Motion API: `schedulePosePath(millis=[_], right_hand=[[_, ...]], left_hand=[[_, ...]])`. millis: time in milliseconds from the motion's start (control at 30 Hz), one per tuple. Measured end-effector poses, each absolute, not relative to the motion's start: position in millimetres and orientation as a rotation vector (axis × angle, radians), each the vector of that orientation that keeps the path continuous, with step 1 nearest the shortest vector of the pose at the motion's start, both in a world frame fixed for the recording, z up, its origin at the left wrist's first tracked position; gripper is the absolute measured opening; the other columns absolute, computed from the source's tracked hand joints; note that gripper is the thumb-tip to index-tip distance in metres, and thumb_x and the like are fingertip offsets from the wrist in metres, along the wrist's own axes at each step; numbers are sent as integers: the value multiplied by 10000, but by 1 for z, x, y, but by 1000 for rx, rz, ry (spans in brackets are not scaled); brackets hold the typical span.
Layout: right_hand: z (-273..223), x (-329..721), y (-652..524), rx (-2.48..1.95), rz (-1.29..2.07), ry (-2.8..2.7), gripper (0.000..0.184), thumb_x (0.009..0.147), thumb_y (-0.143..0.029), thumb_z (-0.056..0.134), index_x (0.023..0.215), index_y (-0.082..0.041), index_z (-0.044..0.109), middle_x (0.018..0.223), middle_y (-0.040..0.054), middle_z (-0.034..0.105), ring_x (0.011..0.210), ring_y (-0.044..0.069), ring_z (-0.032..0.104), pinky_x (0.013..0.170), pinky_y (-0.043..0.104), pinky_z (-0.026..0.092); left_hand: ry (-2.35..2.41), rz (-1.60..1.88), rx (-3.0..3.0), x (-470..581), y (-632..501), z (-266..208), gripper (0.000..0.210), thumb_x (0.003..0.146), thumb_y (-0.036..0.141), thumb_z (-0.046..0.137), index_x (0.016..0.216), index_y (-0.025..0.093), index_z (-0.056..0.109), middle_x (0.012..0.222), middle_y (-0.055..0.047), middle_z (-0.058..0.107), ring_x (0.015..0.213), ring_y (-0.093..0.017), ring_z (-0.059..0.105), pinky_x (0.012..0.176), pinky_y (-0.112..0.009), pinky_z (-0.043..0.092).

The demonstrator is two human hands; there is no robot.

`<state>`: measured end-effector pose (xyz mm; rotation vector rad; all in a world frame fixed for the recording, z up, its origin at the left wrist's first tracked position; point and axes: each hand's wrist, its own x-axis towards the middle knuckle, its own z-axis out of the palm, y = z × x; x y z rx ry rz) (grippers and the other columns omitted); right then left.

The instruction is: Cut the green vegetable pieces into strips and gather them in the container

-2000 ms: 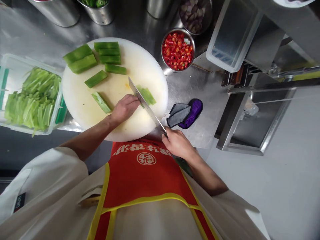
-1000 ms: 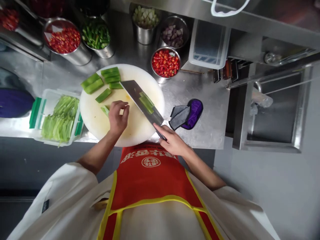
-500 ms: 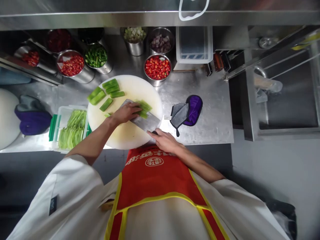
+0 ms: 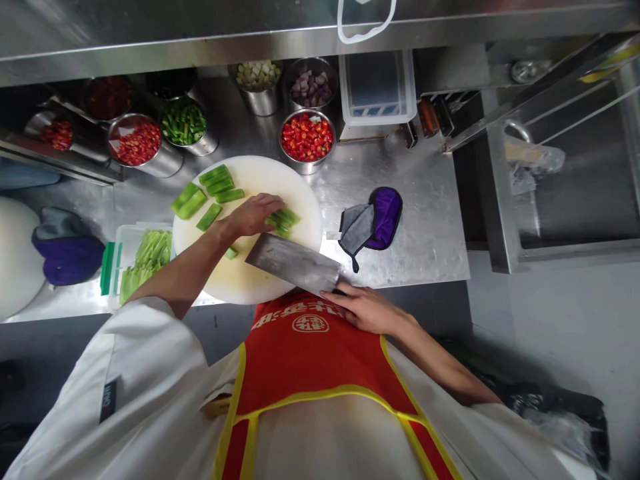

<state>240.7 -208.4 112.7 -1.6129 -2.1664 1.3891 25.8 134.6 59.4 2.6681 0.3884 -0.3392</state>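
Observation:
My left hand (image 4: 257, 215) is closed at the left side of a small pile of sliced green celery (image 4: 284, 220), fingertips and thumb against it. The pile lies on the round white cutting board (image 4: 307, 190). In my right hand (image 4: 367, 308) is the dark handle of a cleaver (image 4: 295, 262). Its broad blade slants over the board's front right edge, apart from the pile. Thicker celery pieces (image 4: 216, 180) lie at the board's back left. A clear container (image 4: 119, 257) of celery strips (image 4: 147, 259) stands left of the board, partly behind my left forearm.
Metal pots with chopped red chilies (image 4: 307, 137), green chilies (image 4: 184, 122) and diced purple onion (image 4: 311, 89) line the back. Right of the board lies a purple and grey cloth (image 4: 386, 217). A clear plastic bin (image 4: 379, 87) stands behind. A sink (image 4: 580, 180) is at the far right.
The cleaver has moved toward me and to the right, away from the celery slices. My left hand has stayed beside the pile, no longer over the blade. The whole view has tilted slightly.

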Motion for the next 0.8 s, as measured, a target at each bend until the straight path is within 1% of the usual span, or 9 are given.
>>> schedulePosePath(millis=[67,167,267,400,500,567,667,800], right_hand=[[122,252,-219,-1599,1453,-2115,766,849,-87,553,1589,-259,459,1471,138,579,1302,284,598,1058,404,513],[132,263,-230,-1632,1524,-2015,810,789,-71,563,1578,-231,482,1508,140,570,1381,298,550,1119,404,471],[131,267,-237,-1695,1560,-1898,851,741,-70,558,1575,-217,485,1497,146,587,1353,304,580,1110,406,475],[123,267,-243,-1650,1604,-1760,849,722,-79,531,1563,-195,500,1429,139,645,1168,278,685,985,366,534],[119,268,-246,-1644,1638,-1711,833,725,-88,521,1555,-160,507,1356,144,687,1012,245,715,881,326,544],[120,269,-248,-1657,1647,-1693,832,722,-91,522,1551,-156,512,1296,135,714,921,218,712,820,296,534],[123,272,-251,-1657,1635,-1661,827,710,-92,521,1535,-156,534,1192,109,744,813,181,684,730,254,505],[127,274,-259,-1671,1601,-1611,798,724,-102,522,1516,-183,562,1114,72,760,727,151,641,669,233,476]], left_hand=[[369,-454,2681,35,136,61,769,822,375,749,1526,245,468,1583,-100,467,1439,-320,417,1200,-442,353],[343,-549,2731,45,137,61,730,822,382,749,1498,245,509,1577,-101,473,1427,-332,423,1173,-442,377],[345,-537,2726,47,138,61,691,828,360,734,1475,221,536,1549,-104,505,1395,-329,456,1149,-433,394],[423,-518,2661,43,137,58,655,833,344,723,1454,216,560,1515,-102,535,1350,-315,489,1129,-415,396],[481,-571,2663,46,135,59,677,831,349,735,1465,206,545,1480,-125,538,1320,-330,493,1099,-419,410],[517,-614,2663,52,134,62,656,823,344,748,1437,204,564,1415,-128,562,1294,-329,503,1075,-412,423],[553,-682,2637,61,134,68,567,803,346,767,1337,216,626,1330,-111,582,1257,-318,525,1035,-400,452],[531,-694,2602,68,138,74,457,810,274,725,1261,220,668,1353,-99,594,1249,-291,543,984,-357,464]])
